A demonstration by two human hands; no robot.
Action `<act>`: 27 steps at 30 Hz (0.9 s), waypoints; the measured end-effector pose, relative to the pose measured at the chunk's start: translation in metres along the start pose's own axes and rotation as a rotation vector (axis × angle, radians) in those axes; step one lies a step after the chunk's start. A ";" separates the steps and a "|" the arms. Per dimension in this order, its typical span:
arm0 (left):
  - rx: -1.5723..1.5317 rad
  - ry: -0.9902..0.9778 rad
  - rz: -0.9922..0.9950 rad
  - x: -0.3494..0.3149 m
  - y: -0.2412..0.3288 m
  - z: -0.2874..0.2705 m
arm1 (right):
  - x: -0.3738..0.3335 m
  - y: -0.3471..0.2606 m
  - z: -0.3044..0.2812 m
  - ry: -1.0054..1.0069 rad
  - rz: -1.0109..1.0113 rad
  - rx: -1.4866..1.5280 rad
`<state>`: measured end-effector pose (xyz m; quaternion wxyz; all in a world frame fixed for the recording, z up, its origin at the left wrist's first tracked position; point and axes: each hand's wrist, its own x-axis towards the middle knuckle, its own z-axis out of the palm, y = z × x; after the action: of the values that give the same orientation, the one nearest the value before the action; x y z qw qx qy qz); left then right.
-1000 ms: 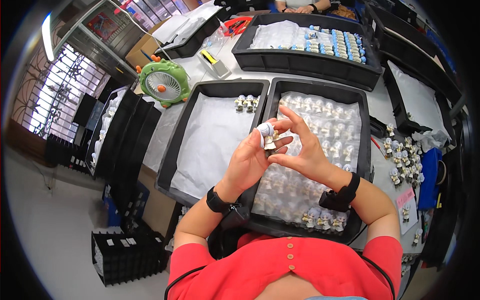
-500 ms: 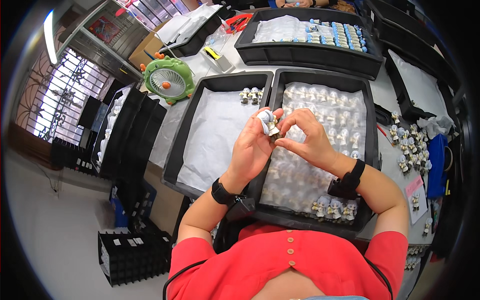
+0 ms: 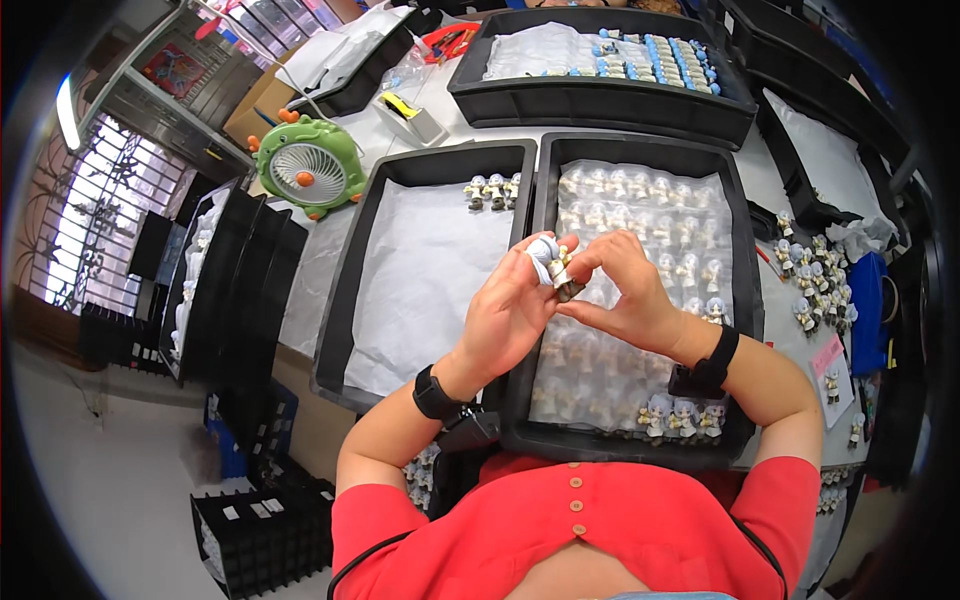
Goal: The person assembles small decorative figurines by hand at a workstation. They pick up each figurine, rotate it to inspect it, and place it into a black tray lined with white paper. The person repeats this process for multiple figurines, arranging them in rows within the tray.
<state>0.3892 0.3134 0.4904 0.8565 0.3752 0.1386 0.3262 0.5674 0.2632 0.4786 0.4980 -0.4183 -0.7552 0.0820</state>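
Observation:
A small figurine (image 3: pixel 546 260) with pale hair and a white and gold outfit lies tilted in my left hand (image 3: pixel 503 312), its fingers and thumb closed around it. The thumb and index finger of my right hand (image 3: pixel 632 295) pinch at its dark lower end. Both hands are above the touching rims of two black trays. In the left tray (image 3: pixel 338 290), three similar figurines (image 3: pixel 495 191) stand at the far right corner on white sheet (image 3: pixel 430 270). Rows of figurines lie under a translucent sheet in the right tray (image 3: pixel 745 260); several uncovered ones (image 3: pixel 683 419) are at its near edge.
A green fan (image 3: pixel 308 165) and a tape dispenser (image 3: pixel 412 120) stand beyond the left tray. Another black tray (image 3: pixel 600 105) with blue-topped pieces is at the back. Loose figurines (image 3: pixel 815 275) and a blue pouch (image 3: pixel 868 310) lie at the right; stacked trays (image 3: pixel 225 290) stand left.
Both hands have shifted slightly right and nearer with the figurine, which is turned a little. The view itself has also shifted. The right fingers stay at its lower end.

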 end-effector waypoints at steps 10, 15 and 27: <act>0.026 0.057 -0.026 0.003 0.003 -0.011 | -0.002 0.006 0.007 -0.011 0.255 0.138; 0.050 0.089 -0.075 0.004 -0.001 -0.017 | -0.002 0.003 0.008 -0.021 0.324 0.283; 0.140 0.179 0.015 0.002 -0.004 -0.010 | -0.001 -0.006 0.001 -0.114 0.725 0.909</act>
<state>0.3872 0.3183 0.4806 0.8099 0.4045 0.2342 0.3543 0.5632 0.2594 0.4809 0.5263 -0.3891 -0.4785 0.5853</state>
